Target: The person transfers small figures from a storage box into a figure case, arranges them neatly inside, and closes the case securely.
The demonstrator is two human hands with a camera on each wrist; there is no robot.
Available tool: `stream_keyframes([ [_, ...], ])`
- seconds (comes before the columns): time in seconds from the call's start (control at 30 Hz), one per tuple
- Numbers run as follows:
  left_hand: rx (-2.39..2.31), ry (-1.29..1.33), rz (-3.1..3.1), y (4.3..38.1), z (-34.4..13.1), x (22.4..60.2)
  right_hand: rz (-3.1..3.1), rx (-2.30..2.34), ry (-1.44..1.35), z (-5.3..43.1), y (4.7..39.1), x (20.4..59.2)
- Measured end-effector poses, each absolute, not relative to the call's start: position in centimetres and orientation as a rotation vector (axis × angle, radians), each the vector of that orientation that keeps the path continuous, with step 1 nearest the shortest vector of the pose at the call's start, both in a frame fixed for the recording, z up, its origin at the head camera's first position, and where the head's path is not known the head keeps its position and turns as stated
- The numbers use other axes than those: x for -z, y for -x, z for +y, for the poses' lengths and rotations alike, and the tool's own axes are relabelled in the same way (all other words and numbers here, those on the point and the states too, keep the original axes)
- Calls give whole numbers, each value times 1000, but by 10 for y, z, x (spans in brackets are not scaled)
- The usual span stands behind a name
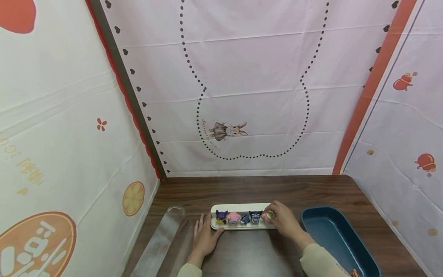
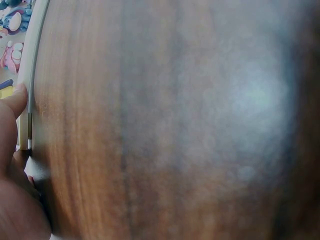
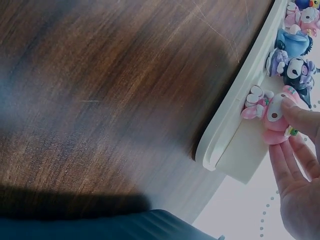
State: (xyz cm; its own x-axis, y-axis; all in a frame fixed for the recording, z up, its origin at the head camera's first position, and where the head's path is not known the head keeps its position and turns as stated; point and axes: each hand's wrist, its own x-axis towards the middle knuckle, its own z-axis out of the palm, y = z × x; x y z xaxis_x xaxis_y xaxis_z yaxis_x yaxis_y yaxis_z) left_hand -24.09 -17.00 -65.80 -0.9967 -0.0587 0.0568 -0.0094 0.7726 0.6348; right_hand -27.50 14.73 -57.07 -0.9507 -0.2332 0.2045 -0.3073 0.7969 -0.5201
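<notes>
A long cream tray lies on the table with a row of small cartoon figurines in it. From the left these are a purple-and-yellow figurine, a pink figurine, a blue figurine and a dark figurine. My left hand holds the tray's left end, its thumb against the rim. At the right end, my right hand pinches a pink figurine with a white face between thumb and fingers. Whether this figurine touches the tray floor I cannot tell.
A clear, long plastic lid or box lies on the left of the wooden table. To the right stands a deep blue tray, with a small orange-brown thing at its near end. Printed cloth walls enclose the table.
</notes>
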Motion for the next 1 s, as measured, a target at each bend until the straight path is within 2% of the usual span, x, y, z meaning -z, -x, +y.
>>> stream_keyframes([
  [0.5, 1054, -69, -2893, 239, -171, 659, -2898, -898, -375, 148, 272, 572],
  [1.0, 1060, -66, -2902, 240, -171, 657, -2922, -751, -383, 201, 252, 540],
])
